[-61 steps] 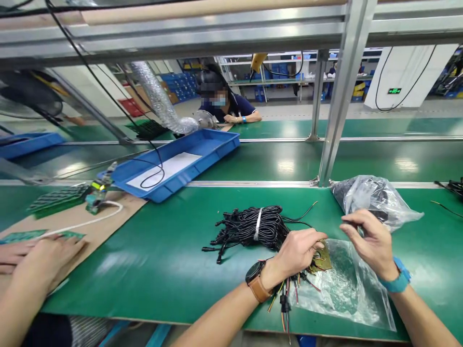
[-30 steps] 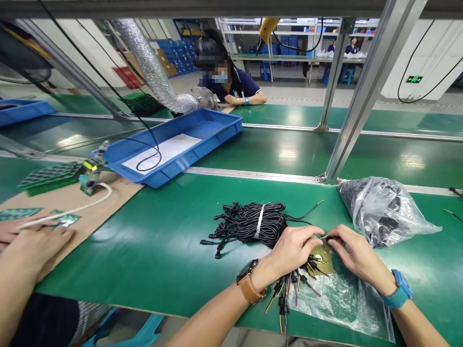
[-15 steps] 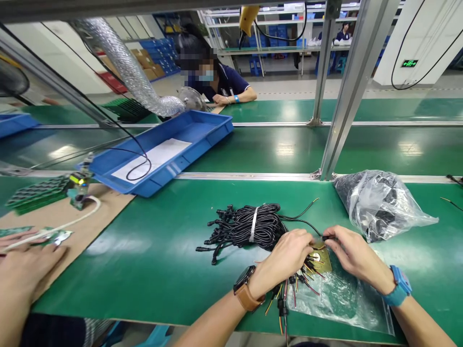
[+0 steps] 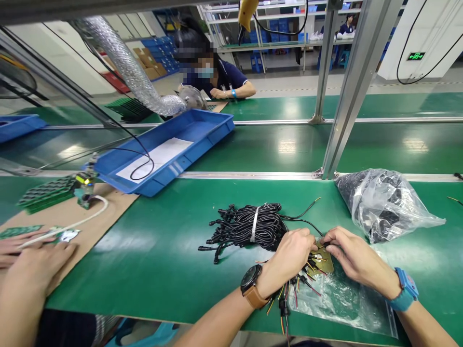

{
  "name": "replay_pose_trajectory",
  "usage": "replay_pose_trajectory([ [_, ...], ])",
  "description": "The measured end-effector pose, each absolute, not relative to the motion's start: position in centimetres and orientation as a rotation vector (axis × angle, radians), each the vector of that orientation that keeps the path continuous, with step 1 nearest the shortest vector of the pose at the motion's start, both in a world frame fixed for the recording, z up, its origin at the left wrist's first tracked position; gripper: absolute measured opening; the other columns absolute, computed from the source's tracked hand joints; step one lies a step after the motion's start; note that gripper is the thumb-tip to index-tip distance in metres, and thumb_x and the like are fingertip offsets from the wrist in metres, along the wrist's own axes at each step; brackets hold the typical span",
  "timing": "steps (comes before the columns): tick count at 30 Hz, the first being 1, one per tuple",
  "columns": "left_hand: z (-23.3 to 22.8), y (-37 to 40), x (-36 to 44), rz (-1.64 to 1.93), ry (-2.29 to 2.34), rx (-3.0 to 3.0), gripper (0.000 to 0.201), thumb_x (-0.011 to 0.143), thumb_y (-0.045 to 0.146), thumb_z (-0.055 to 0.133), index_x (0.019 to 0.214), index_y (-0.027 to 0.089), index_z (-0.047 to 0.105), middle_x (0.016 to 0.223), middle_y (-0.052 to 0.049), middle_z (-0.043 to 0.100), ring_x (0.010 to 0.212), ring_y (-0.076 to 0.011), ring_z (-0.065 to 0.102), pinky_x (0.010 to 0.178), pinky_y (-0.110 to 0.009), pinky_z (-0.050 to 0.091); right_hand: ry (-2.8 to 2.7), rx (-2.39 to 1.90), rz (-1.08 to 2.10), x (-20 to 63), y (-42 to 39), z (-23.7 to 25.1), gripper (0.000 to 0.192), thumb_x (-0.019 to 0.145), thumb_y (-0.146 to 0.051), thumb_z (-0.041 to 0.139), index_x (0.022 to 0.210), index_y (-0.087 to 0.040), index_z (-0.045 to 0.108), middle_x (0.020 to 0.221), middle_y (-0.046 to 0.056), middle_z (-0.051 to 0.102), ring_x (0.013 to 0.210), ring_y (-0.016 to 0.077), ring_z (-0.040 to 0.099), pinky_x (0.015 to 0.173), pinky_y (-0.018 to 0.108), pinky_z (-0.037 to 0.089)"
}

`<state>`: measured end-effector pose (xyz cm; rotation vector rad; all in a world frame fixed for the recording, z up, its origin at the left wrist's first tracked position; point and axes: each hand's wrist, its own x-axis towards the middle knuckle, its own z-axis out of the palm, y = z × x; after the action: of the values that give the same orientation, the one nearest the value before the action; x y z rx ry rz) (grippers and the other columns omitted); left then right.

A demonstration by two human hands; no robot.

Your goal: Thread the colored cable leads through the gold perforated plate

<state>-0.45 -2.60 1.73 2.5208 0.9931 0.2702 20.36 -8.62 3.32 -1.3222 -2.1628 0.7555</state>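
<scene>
My left hand (image 4: pixel 289 258) grips a small gold-coloured circuit board (image 4: pixel 323 262) with several coloured wires (image 4: pixel 289 289) hanging from it toward me. My right hand (image 4: pixel 349 255) pinches a thin black wire end (image 4: pixel 327 239) at the board's top edge. The board rests over a flat clear plastic bag (image 4: pixel 347 301) on the green table. A tied bundle of black cables (image 4: pixel 249 225) lies just left of my left hand, with one loose strand running toward the board.
A clear bag of black parts (image 4: pixel 383 205) sits at the right. A blue tray (image 4: pixel 170 149) with a paper sheet lies at the back left. Another person's hands (image 4: pixel 25 260) work on green boards at the left edge. A metal post (image 4: pixel 343 96) rises behind.
My right hand came down from beside the bag of black parts to the board and now pinches a wire at its top edge. My left hand stayed on the board.
</scene>
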Motion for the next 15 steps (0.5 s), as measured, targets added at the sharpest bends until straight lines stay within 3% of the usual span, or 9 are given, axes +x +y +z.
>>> replay_pose_trajectory([
  [9, 3.1, -1.9, -1.7, 0.257, 0.869, 2.361, 0.006, 0.094, 0.015, 0.064, 0.090, 0.017, 0.060, 0.089, -0.003, 0.063, 0.087, -0.0197, 0.061, 0.076, -0.029, 0.044, -2.239, -1.361, 0.754, 20.1, -8.5, 2.9, 0.009, 0.103, -0.015, 0.043, 0.106, -0.023, 0.047, 0.097, 0.005, 0.060, 0.084, 0.0223, 0.060, 0.072, 0.033, 0.047],
  [15, 3.5, -2.0, -2.3, 0.200, 0.799, 2.367, 0.009, 0.092, 0.014, 0.067, 0.093, 0.018, 0.059, 0.096, -0.003, 0.064, 0.097, -0.0222, 0.060, 0.090, -0.034, 0.046, -2.144, -1.394, 0.658, 20.4, -8.4, 3.2, 0.008, 0.106, -0.021, 0.040, 0.109, -0.023, 0.048, 0.102, 0.008, 0.064, 0.090, 0.0239, 0.063, 0.077, 0.036, 0.051],
])
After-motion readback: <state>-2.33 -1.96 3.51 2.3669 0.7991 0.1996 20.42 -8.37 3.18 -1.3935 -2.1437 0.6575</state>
